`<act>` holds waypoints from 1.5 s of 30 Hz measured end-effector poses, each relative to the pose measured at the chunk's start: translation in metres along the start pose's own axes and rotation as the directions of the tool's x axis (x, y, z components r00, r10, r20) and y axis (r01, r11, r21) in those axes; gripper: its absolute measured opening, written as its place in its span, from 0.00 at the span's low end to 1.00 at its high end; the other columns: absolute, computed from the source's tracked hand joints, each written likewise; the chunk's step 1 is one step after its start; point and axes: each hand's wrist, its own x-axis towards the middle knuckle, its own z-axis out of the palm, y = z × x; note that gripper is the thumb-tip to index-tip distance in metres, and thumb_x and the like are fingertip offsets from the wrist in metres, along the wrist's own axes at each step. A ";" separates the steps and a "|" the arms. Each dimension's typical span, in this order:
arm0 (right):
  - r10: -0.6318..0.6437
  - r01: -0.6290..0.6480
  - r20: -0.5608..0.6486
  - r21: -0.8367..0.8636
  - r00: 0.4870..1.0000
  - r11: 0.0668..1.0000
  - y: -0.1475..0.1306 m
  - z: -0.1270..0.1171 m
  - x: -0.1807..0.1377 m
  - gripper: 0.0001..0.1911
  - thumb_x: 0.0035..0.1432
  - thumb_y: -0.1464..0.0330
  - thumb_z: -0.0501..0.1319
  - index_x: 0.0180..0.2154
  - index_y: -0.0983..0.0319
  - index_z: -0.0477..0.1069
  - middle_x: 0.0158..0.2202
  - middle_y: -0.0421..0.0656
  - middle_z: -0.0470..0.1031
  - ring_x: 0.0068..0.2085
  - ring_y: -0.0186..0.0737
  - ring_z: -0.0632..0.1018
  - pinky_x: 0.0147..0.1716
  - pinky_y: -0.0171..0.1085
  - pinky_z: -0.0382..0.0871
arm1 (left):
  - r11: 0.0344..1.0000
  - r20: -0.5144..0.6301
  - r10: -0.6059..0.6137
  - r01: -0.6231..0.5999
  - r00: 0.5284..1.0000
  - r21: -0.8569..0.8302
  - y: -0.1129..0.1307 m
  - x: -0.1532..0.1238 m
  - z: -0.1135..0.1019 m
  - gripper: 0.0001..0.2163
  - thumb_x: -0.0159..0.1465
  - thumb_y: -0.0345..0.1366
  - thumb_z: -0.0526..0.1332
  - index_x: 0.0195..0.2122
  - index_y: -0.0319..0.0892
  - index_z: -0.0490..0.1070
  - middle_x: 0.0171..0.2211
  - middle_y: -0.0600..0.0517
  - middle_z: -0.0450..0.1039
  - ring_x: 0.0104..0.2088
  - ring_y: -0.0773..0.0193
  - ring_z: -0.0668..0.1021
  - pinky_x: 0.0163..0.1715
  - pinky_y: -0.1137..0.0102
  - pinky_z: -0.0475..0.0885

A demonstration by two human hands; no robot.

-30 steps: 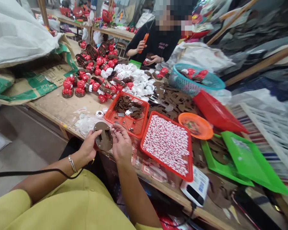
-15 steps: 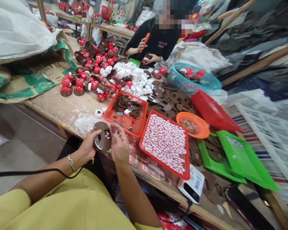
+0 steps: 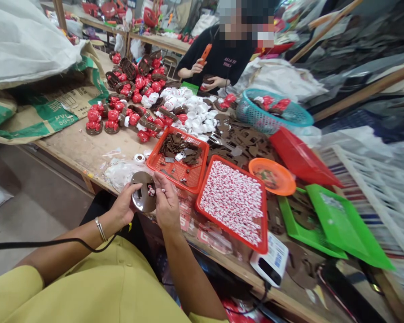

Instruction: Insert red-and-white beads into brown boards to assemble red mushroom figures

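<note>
My left hand (image 3: 124, 207) grips a round brown disc (image 3: 142, 199) at its left edge, holding it above the table's near edge. A small red-and-white bead piece (image 3: 151, 190) sits on the disc's face. My right hand (image 3: 166, 204) is pinched at the disc's right side, its fingertips holding small red-and-white pieces. Just right of my hands lies a red tray of red-and-white beads (image 3: 235, 201). Behind the disc stands an orange basket of brown cut-outs (image 3: 177, 157).
Red and white figurines (image 3: 144, 96) crowd the table's far left. Brown cut-outs (image 3: 242, 141), a teal basket (image 3: 272, 117), an orange bowl (image 3: 272, 176), red and green trays (image 3: 343, 224) lie right. A person in black (image 3: 218, 60) works opposite. A label device (image 3: 272, 262) rests near the edge.
A small red-and-white piece now sits on the disc's face, where there was none a second ago. My right hand's fingers shifted slightly along the disc's right side.
</note>
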 end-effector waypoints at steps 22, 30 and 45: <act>-0.217 0.225 0.069 -0.448 0.974 0.866 -0.021 -0.038 -0.003 0.14 0.67 0.61 0.54 0.48 0.57 0.73 0.48 0.45 0.77 0.50 0.45 0.77 0.56 0.49 0.68 | 0.991 -0.088 -0.131 0.128 0.987 -0.043 0.028 -0.002 -0.003 0.07 0.58 0.34 0.64 0.36 0.38 0.73 0.27 0.51 0.76 0.25 0.63 0.77 0.33 0.64 0.76; -0.408 0.611 0.456 -0.549 0.791 0.570 -0.021 -0.031 -0.003 0.19 0.68 0.72 0.51 0.56 0.52 0.68 0.55 0.42 0.73 0.61 0.43 0.68 0.62 0.51 0.61 | 0.993 -0.072 -0.109 0.105 0.991 -0.052 0.025 0.001 -0.006 0.08 0.57 0.35 0.64 0.36 0.37 0.74 0.28 0.50 0.77 0.25 0.63 0.77 0.27 0.68 0.74; -0.328 0.590 0.499 -0.577 0.802 0.565 -0.016 -0.030 -0.002 0.18 0.69 0.71 0.49 0.56 0.55 0.68 0.55 0.45 0.73 0.63 0.43 0.66 0.62 0.51 0.61 | 0.999 -0.024 0.043 -0.043 0.999 -0.003 0.024 0.006 -0.013 0.12 0.50 0.33 0.69 0.35 0.37 0.75 0.30 0.52 0.78 0.28 0.66 0.77 0.30 0.72 0.72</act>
